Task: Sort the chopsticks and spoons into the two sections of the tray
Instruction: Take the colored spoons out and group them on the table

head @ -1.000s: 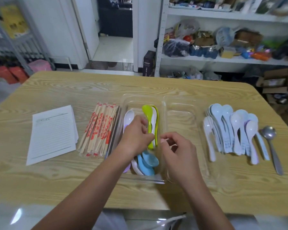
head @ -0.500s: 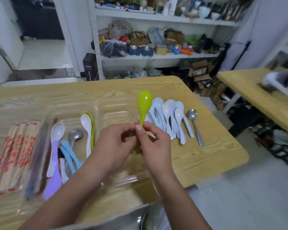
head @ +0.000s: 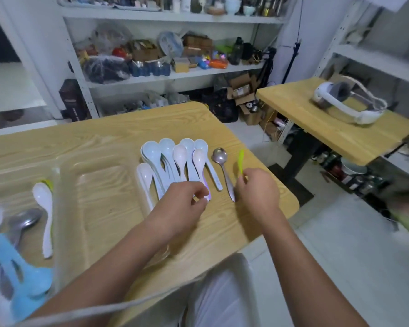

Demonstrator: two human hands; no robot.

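On the table (head: 104, 138), the clear tray (head: 104, 197) lies toward the near edge, and the left border of the view cuts it off. Its left section holds the blue spoons (head: 21, 279), a grey metal spoon (head: 24, 220) and a white spoon (head: 44, 208) with its bowl pointing to the far edge. A lime spoon (head: 49, 184) shows just behind the white one and is mostly hidden.

To the right of the tray, a group of pale spoons (head: 170, 159) lies on the bare wood, overlapping each other, with bowls toward the far edge and handles toward the person. The left hand (head: 182, 204) is over the handle ends of this group. Its fingers are curled next to a lilac handle tip, but I cannot tell if they really grip it.

Just beside the group lies a long metal spoon (head: 222, 171), parallel to them. Near the right edge of the table, close to the near right corner, the right hand (head: 257, 192) pinches the handle of the green spoon (head: 240, 161) between thumb and fingers, with the bowl up and away from the person.

Further right stands a second table (head: 316, 128) with a white headset (head: 345, 102) on it. Full shelves (head: 175, 74) stand behind.
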